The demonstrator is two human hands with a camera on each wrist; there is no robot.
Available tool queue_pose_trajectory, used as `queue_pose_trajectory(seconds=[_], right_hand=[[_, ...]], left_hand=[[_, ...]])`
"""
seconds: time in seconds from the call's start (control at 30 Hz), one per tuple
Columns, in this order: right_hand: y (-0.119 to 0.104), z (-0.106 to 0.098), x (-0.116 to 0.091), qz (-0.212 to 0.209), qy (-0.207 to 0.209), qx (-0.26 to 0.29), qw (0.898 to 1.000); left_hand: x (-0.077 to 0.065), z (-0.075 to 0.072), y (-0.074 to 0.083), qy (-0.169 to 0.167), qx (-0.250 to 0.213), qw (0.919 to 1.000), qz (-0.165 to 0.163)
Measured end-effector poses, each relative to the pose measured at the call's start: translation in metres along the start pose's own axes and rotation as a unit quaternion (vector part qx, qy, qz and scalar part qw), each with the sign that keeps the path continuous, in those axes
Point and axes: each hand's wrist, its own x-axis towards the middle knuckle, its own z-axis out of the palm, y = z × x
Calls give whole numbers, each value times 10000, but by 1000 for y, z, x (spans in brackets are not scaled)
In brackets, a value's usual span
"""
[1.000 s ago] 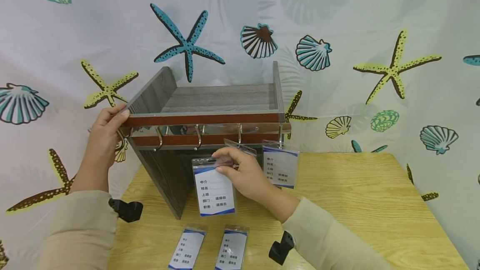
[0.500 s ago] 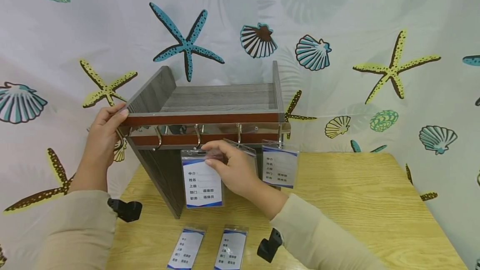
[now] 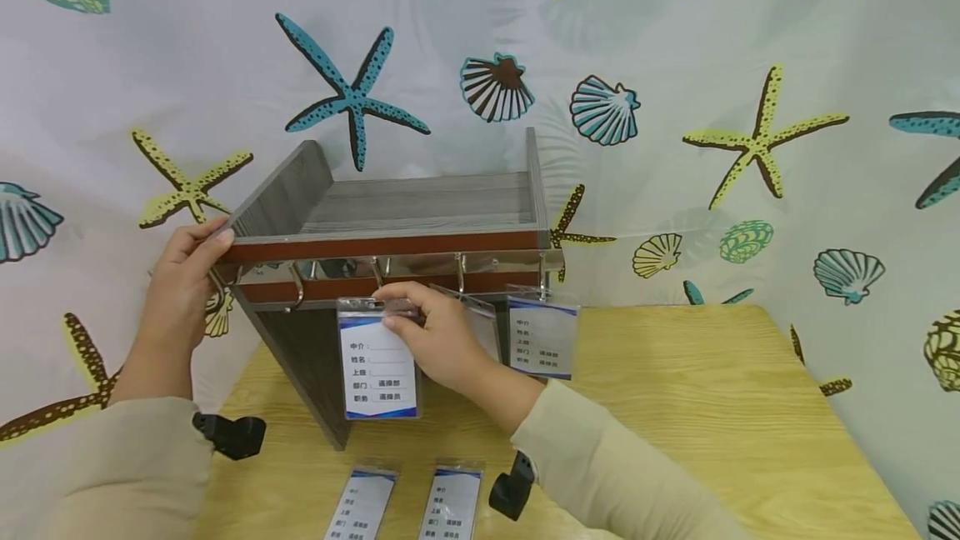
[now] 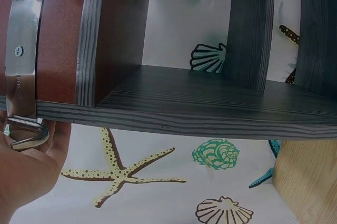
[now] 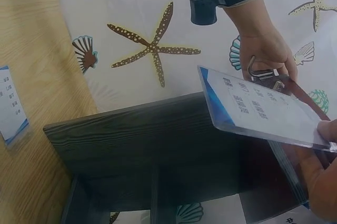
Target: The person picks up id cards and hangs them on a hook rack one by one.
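My left hand [image 3: 174, 290] grips the front left corner of a grey wooden shelf rack [image 3: 390, 242], thumb on its top edge. With my right hand [image 3: 438, 344] I pinch the top edge of a clear-sleeved name badge [image 3: 378, 369], which hangs upright just below a middle hook [image 3: 377, 269]. Whether its slot touches the hook is hidden by my fingers. In the right wrist view the badge [image 5: 263, 105] is seen along its face. Another badge [image 3: 543, 340] hangs from the rightmost hook; one more badge [image 3: 482, 323] hangs behind my right hand, mostly covered.
Two badges, a left one [image 3: 360, 507] and a right one [image 3: 450, 507], lie on the wooden table [image 3: 675, 407] before the rack. A bare hook [image 3: 297, 288] is at the left of the metal rail [image 3: 495, 262]. A patterned curtain [image 3: 450, 7] stands behind.
My right hand has moved the badge left and slightly up, towards the middle hook. The left hand keeps its grip on the rack. The head view has shifted slightly.
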Motion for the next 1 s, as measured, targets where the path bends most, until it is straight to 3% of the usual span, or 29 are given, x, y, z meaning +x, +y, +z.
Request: queue_pose_trajectory(seconds=[0.4,1.0], right_hand=[[-2,7,2,242,129,-237,9993],[-3,11,2,49,185,-858,9961]], left_hand=[[-1,0,-2,-30,189,9998,-7],[-1,-2,1,-32,326,9995,39]])
